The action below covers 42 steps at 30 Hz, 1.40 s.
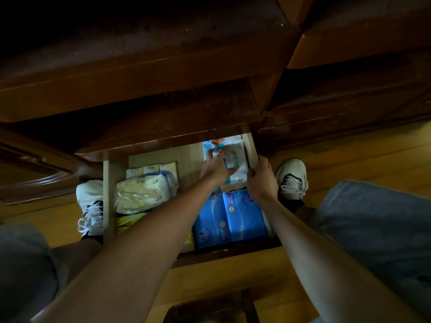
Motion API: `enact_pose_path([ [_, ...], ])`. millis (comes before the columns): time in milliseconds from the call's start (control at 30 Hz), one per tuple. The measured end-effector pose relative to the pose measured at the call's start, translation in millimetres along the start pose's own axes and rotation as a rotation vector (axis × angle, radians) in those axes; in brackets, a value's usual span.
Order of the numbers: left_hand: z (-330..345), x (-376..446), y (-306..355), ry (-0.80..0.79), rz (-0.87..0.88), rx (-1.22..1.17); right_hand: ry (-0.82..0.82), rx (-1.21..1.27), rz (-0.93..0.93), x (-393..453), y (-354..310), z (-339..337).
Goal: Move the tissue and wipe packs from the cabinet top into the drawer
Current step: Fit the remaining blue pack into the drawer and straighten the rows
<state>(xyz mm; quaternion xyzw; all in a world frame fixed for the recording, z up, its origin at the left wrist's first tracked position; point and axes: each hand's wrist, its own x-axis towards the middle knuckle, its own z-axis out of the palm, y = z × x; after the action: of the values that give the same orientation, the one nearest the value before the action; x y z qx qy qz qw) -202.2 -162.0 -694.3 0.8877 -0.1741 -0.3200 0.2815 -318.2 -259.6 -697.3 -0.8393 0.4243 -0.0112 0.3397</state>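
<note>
The wooden drawer (109,197) stands pulled out below the dark cabinet top (144,50). At its far right corner lies a pale blue-and-white wipe pack (235,155). My left hand (215,167) presses down on that pack with fingers spread over it. My right hand (262,180) grips the pack's right edge against the drawer's right wall. Nearer me in the drawer sit two blue tissue packs (229,217). A cream tissue bundle (142,194) in clear wrap fills the left side, with small packs (151,169) behind it.
My two white sneakers (91,206) (292,180) stand on the wooden floor on either side of the drawer. My knees in grey-blue trousers (373,220) flank the view. A dark wooden piece (210,308) lies at the bottom edge.
</note>
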Motion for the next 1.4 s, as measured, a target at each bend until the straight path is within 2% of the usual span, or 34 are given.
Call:
enact_pose_path([
  [167, 7, -5, 2, 0.007, -0.010, 0.149, 0.016, 0.002, 0.006, 1, 0, 3],
  [267, 1, -10, 1, -0.061, 0.022, 0.114, -0.032, 0.041, 0.027, 2, 0, 1],
  [367, -4, -21, 1, -0.085, 0.039, 0.091, -0.121, 0.215, 0.079, 3, 0, -8],
  [433, -12, -34, -1, -0.086, 0.061, 0.038, -0.107, 0.290, 0.098, -4, 2, -18],
  [500, -26, -52, -8, -0.094, 0.087, 0.006, -0.055, 0.258, 0.061, -18, 5, -26],
  [567, -41, -76, -19, -0.087, 0.116, 0.049, -0.027, 0.125, -0.101, -39, 8, -35],
  [700, -79, -142, -51, -0.102, 0.172, 0.192, 0.001, -0.317, -0.698, -75, 0, -56],
  [767, -96, -179, -68, -0.148, 0.199, 0.243, -0.170, -0.469, -0.875, -91, -10, -62],
  [867, -111, -227, -95, -0.296, 0.245, 0.414, -0.593, -0.791, -0.917, -117, -26, -61],
  [933, -114, -245, -112, -0.383, 0.231, 0.524, -0.680, -0.961, -1.052, -125, -31, -56],
  [1000, -115, -249, -125, -0.374, 0.213, 0.602, -0.708, -1.010, -1.086, -126, -36, -56],
  [1100, -116, -242, -135, -0.294, 0.215, 0.615, -0.722, -1.082, -1.088, -122, -43, -55],
  [1200, -114, -232, -135, -0.260, 0.242, 0.691, -0.663, -1.121, -1.112, -114, -43, -52],
  [1300, -118, -219, -135, -0.176, 0.208, 0.686, -0.543, -1.065, -1.100, -104, -42, -55],
  [1400, -126, -205, -132, -0.022, 0.169, 0.705, -0.366, -0.974, -1.024, -93, -47, -54],
])
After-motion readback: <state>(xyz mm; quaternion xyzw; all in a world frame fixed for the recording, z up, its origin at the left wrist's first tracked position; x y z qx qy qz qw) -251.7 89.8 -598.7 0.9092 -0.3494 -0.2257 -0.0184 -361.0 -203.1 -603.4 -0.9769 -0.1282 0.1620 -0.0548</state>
